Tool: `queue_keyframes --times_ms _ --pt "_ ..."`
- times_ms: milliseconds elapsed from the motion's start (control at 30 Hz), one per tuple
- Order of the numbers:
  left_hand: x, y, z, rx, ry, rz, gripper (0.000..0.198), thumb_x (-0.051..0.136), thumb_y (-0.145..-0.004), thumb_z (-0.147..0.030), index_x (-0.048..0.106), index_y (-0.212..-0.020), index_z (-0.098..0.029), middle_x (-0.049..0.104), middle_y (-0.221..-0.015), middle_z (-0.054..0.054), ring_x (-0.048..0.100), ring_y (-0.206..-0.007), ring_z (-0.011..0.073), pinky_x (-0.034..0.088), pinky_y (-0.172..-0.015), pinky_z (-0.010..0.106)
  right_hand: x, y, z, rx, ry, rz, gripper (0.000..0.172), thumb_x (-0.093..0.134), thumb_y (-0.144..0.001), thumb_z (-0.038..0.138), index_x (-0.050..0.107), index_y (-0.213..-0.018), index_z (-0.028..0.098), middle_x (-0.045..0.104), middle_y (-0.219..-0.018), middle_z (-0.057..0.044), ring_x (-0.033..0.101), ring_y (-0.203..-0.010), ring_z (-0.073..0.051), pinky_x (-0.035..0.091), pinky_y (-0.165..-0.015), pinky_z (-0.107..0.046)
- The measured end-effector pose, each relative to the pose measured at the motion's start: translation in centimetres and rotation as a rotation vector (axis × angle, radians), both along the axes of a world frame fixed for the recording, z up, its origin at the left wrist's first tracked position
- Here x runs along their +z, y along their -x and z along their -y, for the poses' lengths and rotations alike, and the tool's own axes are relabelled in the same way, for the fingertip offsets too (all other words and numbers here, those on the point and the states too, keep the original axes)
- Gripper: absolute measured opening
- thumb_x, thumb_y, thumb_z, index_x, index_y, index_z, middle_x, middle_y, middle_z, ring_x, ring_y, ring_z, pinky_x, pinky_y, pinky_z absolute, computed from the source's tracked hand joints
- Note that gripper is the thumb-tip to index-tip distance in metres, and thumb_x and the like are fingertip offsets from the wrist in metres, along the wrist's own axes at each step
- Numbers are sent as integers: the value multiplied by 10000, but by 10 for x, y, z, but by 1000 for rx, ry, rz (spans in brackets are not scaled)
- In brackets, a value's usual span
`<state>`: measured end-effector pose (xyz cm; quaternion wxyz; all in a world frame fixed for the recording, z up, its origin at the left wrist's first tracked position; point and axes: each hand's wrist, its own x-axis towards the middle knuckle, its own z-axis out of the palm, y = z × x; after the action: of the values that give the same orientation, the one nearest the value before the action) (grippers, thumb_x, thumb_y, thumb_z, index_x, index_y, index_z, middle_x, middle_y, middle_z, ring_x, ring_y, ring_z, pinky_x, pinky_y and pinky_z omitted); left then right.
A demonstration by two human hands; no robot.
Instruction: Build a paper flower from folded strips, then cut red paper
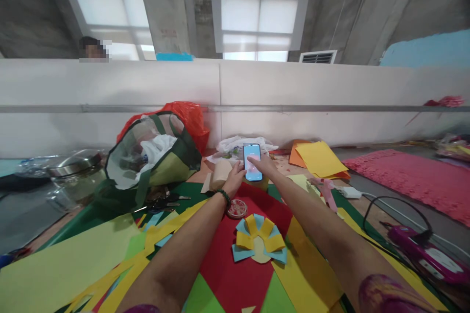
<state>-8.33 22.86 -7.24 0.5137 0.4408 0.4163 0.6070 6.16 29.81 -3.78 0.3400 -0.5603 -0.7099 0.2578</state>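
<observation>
Phone (253, 171), tilted up beyond the red paper (235, 279), is best steadied at its lower left edge by the left hand (234, 179) and touched lightly by the right hand (267, 166), one digit over its face, though whether either clamps it I cannot tell.

The left hand (235, 181) touches a lit phone (254, 173); the right hand (267, 166), its screen. A yellow-and-blue paper piece (259, 240) lies on red paper (233, 279).
</observation>
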Motion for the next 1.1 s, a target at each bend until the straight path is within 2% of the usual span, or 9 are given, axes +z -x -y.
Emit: queue_keyframes --times_ms 200,500,667,800,967,1100 --pt "-2 0 0 12 -6 -15 741 641 -731 -149 413 -1435 -183 575 -1376 125 489 -1309 293 353 -1108 423 0 -9 4 24 41 -55 311 601 -931 346 596 -1181 162 617 -1190 -81 626 -1013 -218 537 -856 -429" --pt "-1 0 1 22 -22 -46 734 664 -723 -167 433 -1419 -168 600 -1344 132 519 -1274 292 375 -1088 416 1 -25 10 133 195 -246 310 592 -938 340 590 -1188 157 626 -1156 -74 642 -952 -201 560 -798 -393" --pt "1 1 3 42 -33 -64 712 664 -723 -176 455 -1403 -183 624 -1306 128 520 -1271 289 364 -1090 412 3 -29 16 103 201 -287 305 586 -943 341 587 -1187 158 629 -1144 -75 644 -934 -191 562 -785 -384" --pt "3 -1 5 67 -48 -82 713 630 -745 -158 411 -1422 -191 666 -1227 104 568 -1206 262 372 -1082 410 15 -40 27 31 133 -245 305 580 -945 349 588 -1184 159 629 -1144 -76 642 -938 -192 558 -793 -389" --pt "7 -1 5 134 -87 -108 751 617 -750 -158 335 -1446 -180 591 -1301 126 554 -1208 248 383 -1069 397 43 -60 62 20 -21 -117 253 589 -937 341 616 -1099 149 645 -1075 -60 636 -907 -181 541 -792 -380" --pt "11 0 6 175 -132 -127 799 650 -690 -120 349 -1427 -185 582 -1252 128 564 -1177 251 398 -1051 404 58 -76 123 161 -92 18 111 616 -850 273 684 -855 185 687 -853 -27 621 -792 -176 488 -700 -295"
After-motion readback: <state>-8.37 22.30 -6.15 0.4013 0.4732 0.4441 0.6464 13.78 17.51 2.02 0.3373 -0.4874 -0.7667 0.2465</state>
